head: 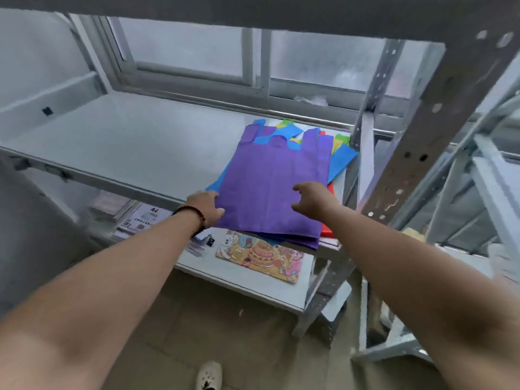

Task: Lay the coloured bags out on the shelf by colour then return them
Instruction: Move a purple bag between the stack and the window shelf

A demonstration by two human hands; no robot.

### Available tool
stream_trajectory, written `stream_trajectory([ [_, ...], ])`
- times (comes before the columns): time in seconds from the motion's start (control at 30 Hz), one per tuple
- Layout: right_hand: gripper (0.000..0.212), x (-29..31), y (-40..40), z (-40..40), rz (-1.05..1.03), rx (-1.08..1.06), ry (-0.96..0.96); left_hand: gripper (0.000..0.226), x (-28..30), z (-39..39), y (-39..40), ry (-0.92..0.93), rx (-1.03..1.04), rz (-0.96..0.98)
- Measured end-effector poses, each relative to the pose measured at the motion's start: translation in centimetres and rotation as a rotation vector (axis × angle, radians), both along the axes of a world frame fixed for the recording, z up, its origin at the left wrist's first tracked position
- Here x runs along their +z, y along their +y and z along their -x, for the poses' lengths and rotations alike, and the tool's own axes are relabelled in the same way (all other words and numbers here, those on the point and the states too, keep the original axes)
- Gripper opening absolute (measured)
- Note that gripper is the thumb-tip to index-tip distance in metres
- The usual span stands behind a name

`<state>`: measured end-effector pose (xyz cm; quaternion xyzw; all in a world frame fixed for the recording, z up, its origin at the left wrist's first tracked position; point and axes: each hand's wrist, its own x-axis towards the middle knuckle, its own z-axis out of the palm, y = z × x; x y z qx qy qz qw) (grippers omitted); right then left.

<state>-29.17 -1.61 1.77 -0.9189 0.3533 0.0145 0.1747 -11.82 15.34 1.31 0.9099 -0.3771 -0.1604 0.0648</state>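
A stack of coloured bags lies at the right end of the grey shelf (118,142). A purple bag (270,187) is on top, with blue (342,161), red (327,230), yellow and green bags showing beneath it. My left hand (204,206) pinches the purple bag's left edge near the shelf front. My right hand (312,199) hovers over the bag's lower right part, fingers loosely curled and holding nothing.
The shelf's left and middle parts are bare metal. A perforated upright post (422,136) stands just right of the stack. The lower shelf holds a cartoon picture board (261,257), paper packs (140,218) and small items. A window runs behind.
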Motion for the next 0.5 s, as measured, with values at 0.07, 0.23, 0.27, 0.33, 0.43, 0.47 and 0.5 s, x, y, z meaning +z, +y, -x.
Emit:
stream_trajectory([
  [0.07,0.049,-0.4,-0.7,-0.5,-0.011,-0.117,0.015,0.053,-0.4,-2.4,-2.1,0.011,-0.068,-0.013],
  [0.23,0.045,-2.1,-1.7,-1.6,-0.056,-0.37,0.08,0.056,-1.9,-6.0,-5.5,0.06,-0.16,-0.01],
  [0.27,0.043,-2.5,-1.7,-1.6,-0.061,-0.415,0.087,0.056,-2.5,-6.3,-6.0,0.083,-0.157,-0.001],
  [0.33,0.038,-3.2,-1.5,-1.6,-0.067,-0.502,0.077,0.053,-3.4,-6.4,-6.8,0.141,-0.124,0.034],
  [0.43,0.042,-3.7,-1.4,-2.0,-0.062,-0.594,0.04,0.055,-3.9,-6.3,-8.0,0.189,-0.049,0.094],
  [0.47,0.042,-3.7,-1.4,-2.2,-0.066,-0.617,0.031,0.059,-3.8,-6.2,-8.5,0.231,0.001,0.115],
  [0.5,0.042,-3.7,-1.5,-2.3,-0.075,-0.637,0.024,0.063,-3.6,-6.1,-9.0,0.295,0.068,0.139],
])
